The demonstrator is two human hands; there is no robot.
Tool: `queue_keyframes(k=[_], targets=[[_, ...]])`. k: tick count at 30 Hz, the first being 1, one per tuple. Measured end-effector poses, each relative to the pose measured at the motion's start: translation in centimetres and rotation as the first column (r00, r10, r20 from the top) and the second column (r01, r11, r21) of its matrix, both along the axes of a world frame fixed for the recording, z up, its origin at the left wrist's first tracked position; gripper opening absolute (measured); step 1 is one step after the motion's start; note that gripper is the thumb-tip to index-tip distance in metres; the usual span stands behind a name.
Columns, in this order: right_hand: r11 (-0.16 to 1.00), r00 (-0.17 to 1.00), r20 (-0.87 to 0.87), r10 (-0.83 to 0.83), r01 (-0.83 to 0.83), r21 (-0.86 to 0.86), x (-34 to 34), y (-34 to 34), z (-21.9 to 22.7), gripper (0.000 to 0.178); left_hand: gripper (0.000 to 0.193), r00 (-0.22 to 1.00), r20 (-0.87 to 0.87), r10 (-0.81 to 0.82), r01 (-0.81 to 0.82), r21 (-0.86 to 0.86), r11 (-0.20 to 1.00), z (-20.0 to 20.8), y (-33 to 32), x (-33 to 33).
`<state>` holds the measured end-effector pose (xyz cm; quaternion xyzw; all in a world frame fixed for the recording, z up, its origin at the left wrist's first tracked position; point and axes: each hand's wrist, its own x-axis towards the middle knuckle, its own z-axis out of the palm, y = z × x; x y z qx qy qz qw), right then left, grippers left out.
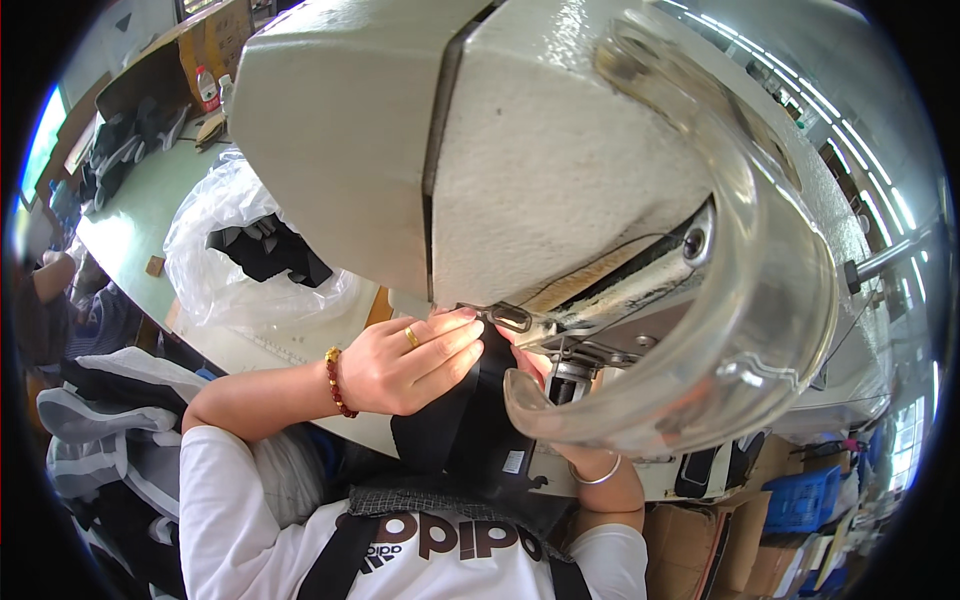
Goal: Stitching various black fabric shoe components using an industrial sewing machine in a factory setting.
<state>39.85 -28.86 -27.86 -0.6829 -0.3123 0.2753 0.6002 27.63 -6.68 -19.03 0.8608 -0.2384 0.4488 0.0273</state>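
Note:
My left hand (405, 365) has its fingers closed together at the top edge of a black fabric piece (465, 425), which hangs down toward my lap and bears a small white label. By the fingertips is a small dark oblong loop (510, 318); whether it belongs to the fabric or the machine I cannot tell. My right hand (528, 362) is at the other side of the fabric, beside the needle area of a large pale sewing machine (570, 140). Most of that hand is hidden behind the machine and its curved clear guard (740, 370), so its grip does not show.
A clear plastic bag (205, 265) with black pieces lies on the pale green table (130, 235) to the left. Grey and black pieces (110, 440) are heaped at the lower left. Cardboard boxes (685, 545) and a blue crate (803, 500) stand at the lower right.

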Motion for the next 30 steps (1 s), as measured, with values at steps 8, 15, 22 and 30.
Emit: queue_keyframes(k=[8,15,22,30], targets=[[0.966,0.923,0.291,0.251,-0.257,-0.018,-0.4,0.8,6.7,0.044,0.021,0.973,-0.201,-0.109,0.089,-0.106,0.99,-1.2,0.4,0.0],[0.993,0.746,0.662,0.064,-0.115,0.035,-0.6,1.4,7.9,0.035,0.022,0.998,-0.055,-0.041,0.043,0.032,0.999,0.6,0.7,0.2],[0.998,0.466,0.882,-0.07,0.033,0.062,-1.3,2.8,10.6,0.03,0.022,0.991,-0.121,-0.061,0.053,-0.07,0.996,0.2,0.7,0.4],[0.998,0.521,0.851,-0.064,0.04,0.05,-1.2,2.7,10.2,0.03,0.018,0.997,-0.062,-0.047,0.044,-0.054,0.998,2.0,0.3,-0.6]])
